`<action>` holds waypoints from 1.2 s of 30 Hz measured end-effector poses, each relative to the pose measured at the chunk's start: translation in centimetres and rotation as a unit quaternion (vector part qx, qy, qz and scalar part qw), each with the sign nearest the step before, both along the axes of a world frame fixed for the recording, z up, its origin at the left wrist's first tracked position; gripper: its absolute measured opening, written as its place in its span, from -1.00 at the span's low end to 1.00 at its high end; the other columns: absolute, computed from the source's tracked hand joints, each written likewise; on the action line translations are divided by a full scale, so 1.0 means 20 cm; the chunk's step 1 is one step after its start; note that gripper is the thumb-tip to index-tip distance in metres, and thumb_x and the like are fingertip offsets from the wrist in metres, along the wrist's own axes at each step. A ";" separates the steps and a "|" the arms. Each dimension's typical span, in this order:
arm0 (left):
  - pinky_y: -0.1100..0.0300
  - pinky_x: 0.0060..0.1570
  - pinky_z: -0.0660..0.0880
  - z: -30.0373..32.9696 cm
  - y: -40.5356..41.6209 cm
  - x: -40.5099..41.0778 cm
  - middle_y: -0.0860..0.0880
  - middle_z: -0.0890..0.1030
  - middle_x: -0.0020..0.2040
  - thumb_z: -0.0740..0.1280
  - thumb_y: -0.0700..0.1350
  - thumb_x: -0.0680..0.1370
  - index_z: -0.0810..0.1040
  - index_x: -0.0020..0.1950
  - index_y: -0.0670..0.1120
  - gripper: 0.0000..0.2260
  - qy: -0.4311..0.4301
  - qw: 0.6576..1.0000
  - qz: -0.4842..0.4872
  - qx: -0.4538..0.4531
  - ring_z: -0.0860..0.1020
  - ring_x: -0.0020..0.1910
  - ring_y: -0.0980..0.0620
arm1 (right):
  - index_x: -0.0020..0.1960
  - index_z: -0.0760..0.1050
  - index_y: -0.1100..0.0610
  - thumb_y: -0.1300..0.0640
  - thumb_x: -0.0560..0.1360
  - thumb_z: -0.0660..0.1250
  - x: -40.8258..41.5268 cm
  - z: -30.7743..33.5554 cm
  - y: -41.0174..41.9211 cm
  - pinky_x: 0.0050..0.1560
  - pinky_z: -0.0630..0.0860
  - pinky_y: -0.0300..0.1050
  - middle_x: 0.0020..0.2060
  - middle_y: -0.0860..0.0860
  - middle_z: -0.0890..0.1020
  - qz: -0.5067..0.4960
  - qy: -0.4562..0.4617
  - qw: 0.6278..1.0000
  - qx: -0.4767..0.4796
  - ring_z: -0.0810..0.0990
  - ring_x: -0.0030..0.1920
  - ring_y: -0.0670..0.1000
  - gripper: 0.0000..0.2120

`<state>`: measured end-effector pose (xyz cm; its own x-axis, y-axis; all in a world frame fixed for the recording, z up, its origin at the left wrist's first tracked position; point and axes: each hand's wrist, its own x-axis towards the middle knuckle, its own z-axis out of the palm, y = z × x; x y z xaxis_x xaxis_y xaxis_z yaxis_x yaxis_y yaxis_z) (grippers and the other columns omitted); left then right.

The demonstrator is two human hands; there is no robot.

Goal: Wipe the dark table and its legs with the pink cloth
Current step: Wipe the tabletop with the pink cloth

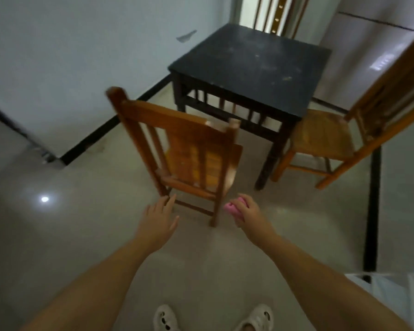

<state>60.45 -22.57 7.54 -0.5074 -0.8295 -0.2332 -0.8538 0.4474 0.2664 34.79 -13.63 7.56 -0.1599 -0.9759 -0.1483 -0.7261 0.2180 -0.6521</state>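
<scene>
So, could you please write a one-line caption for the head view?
Right hand holding the pink cloth, left hand open, approaching the dark table.

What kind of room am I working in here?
Probably a plain dining corner in a home: a dark square table with wooden chairs around it, one in front of you, one at the right, on a glossy tiled floor against bare white walls.

The person is wearing white clogs (253, 318) with round holes on top. Both arms are showing bare, with no sleeves. A bit of white clothing (392, 295) is showing at the right.
</scene>
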 end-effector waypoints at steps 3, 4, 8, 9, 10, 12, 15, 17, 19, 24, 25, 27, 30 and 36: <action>-0.13 0.30 0.26 0.04 -0.16 0.38 -0.21 0.36 0.37 -0.13 0.20 0.47 0.20 0.46 -0.14 -0.34 -0.004 0.999 0.028 -0.024 0.32 0.36 -0.17 | 0.23 0.48 0.07 0.05 0.54 0.27 0.39 0.00 -0.25 0.11 0.35 -0.32 0.27 0.06 0.40 0.027 -0.005 0.999 -0.025 0.44 0.11 -0.02 -0.72; -0.10 0.34 0.21 0.05 -0.23 0.51 -0.19 0.31 0.41 -0.14 0.20 0.48 0.15 0.47 -0.12 -0.35 -0.009 0.998 0.042 -0.046 0.26 0.40 -0.15 | 0.25 0.46 0.09 0.06 0.54 0.28 0.50 0.01 -0.33 0.14 0.36 -0.26 0.27 0.06 0.39 0.044 -0.006 0.998 -0.036 0.44 0.14 0.00 -0.70; -0.06 0.38 0.13 0.12 -0.48 0.84 -0.18 0.23 0.45 -0.10 0.21 0.52 0.07 0.49 -0.09 -0.38 0.000 0.995 0.079 -0.061 0.18 0.44 -0.12 | 0.35 0.38 0.14 0.13 0.55 0.26 0.88 0.06 -0.66 0.16 0.34 -0.26 0.34 0.08 0.31 0.107 0.011 0.992 -0.064 0.40 0.23 0.05 -0.63; -0.05 0.39 0.12 0.13 -0.55 0.91 -0.18 0.22 0.45 -0.04 0.18 0.56 0.06 0.50 -0.09 -0.42 -0.003 0.995 0.085 -0.061 0.17 0.44 -0.12 | 0.36 0.36 0.13 0.14 0.55 0.26 0.94 0.07 -0.74 0.17 0.34 -0.26 0.36 0.07 0.30 0.113 0.010 0.992 -0.062 0.39 0.23 0.03 -0.61; -0.05 0.39 0.11 0.13 -0.63 0.96 -0.18 0.21 0.46 -0.03 0.16 0.57 0.05 0.50 -0.09 -0.44 -0.002 0.994 0.092 -0.064 0.16 0.44 -0.12 | 0.36 0.36 0.14 0.14 0.55 0.26 1.00 0.07 -0.83 0.19 0.37 -0.22 0.36 0.08 0.31 0.122 0.017 0.990 -0.072 0.39 0.23 0.03 -0.61; -0.05 0.39 0.10 0.15 -0.79 1.04 -0.17 0.19 0.47 -0.05 0.16 0.56 0.04 0.50 -0.08 -0.44 0.002 0.992 0.098 -0.077 0.14 0.45 -0.11 | 0.30 0.41 0.17 0.16 0.52 0.28 1.11 0.05 -1.02 0.20 0.43 -0.03 0.31 0.15 0.37 0.150 0.038 0.984 -0.090 0.43 0.20 0.13 -0.65; -0.02 0.41 0.08 0.17 -1.08 1.13 -0.14 0.15 0.49 -0.02 0.13 0.59 -0.02 0.50 -0.06 -0.46 -0.005 0.992 0.095 -0.085 0.11 0.46 -0.08 | 0.25 0.43 0.16 0.15 0.50 0.28 1.26 0.02 -1.33 0.17 0.45 0.04 0.23 0.18 0.42 0.165 0.052 0.981 -0.093 0.48 0.14 0.18 -0.68; -0.02 0.39 0.11 0.19 -1.28 1.19 -0.15 0.20 0.47 -0.15 0.23 0.50 0.03 0.50 -0.08 -0.37 -0.001 0.991 0.093 -0.100 0.17 0.43 -0.10 | 0.28 0.42 0.15 0.17 0.49 0.29 1.38 0.01 -1.55 0.15 0.46 -0.01 0.26 0.19 0.40 0.164 0.050 0.981 -0.096 0.48 0.12 0.18 -0.64; -0.02 0.36 0.13 0.20 -1.49 1.28 -0.17 0.23 0.45 -0.25 0.25 0.41 0.07 0.49 -0.09 -0.26 0.003 0.990 0.093 -0.105 0.21 0.42 -0.12 | 0.30 0.40 0.16 0.18 0.50 0.28 1.48 0.03 -1.76 0.08 0.50 -0.03 0.29 0.17 0.37 0.172 0.028 0.980 -0.091 0.50 0.06 0.13 -0.63; -0.03 0.38 0.08 0.27 -1.92 1.50 -0.17 0.19 0.47 -0.25 0.25 0.40 0.06 0.50 -0.11 -0.25 0.006 0.991 0.086 -0.103 0.18 0.43 -0.13 | 0.30 0.41 0.17 0.17 0.53 0.28 1.69 0.09 -2.26 0.09 0.50 0.07 0.27 0.17 0.37 0.168 0.021 0.982 -0.080 0.48 0.09 0.17 -0.65; -0.05 0.39 0.08 0.29 -2.00 1.53 -0.17 0.19 0.47 -0.25 0.25 0.40 0.06 0.50 -0.11 -0.25 0.003 0.991 0.083 -0.104 0.18 0.43 -0.13 | 0.29 0.42 0.16 0.17 0.53 0.28 1.72 0.10 -2.35 0.07 0.51 0.09 0.26 0.17 0.38 0.166 0.016 0.983 -0.078 0.48 0.08 0.17 -0.66; -0.07 0.40 0.09 0.28 -2.20 1.57 -0.14 0.19 0.47 -0.26 0.24 0.40 0.06 0.50 -0.10 -0.25 -0.009 0.992 0.073 -0.103 0.18 0.43 -0.11 | 0.29 0.42 0.14 0.15 0.53 0.29 1.77 0.11 -2.52 0.08 0.51 0.07 0.27 0.14 0.36 0.165 0.019 0.984 -0.065 0.48 0.08 0.15 -0.67; -0.06 0.40 0.11 0.23 -2.54 1.57 -0.11 0.19 0.47 -0.16 0.22 0.51 0.03 0.50 -0.08 -0.37 -0.021 0.994 0.052 -0.092 0.16 0.45 -0.08 | 0.27 0.44 0.13 0.13 0.54 0.30 1.76 0.12 -2.78 0.06 0.52 0.04 0.27 0.13 0.36 0.125 0.000 0.990 -0.063 0.51 0.04 0.15 -0.69; -0.03 0.42 0.05 0.25 -3.26 1.37 -0.09 0.15 0.48 -0.10 0.19 0.55 0.01 0.50 -0.06 -0.42 -0.005 0.993 -0.076 -0.093 0.11 0.45 -0.04 | 0.23 0.44 0.18 0.04 0.55 0.26 1.60 0.19 -3.20 -0.08 0.52 -0.16 0.08 -0.05 0.41 -0.051 -0.038 0.995 -0.081 0.55 -0.15 0.06 -0.69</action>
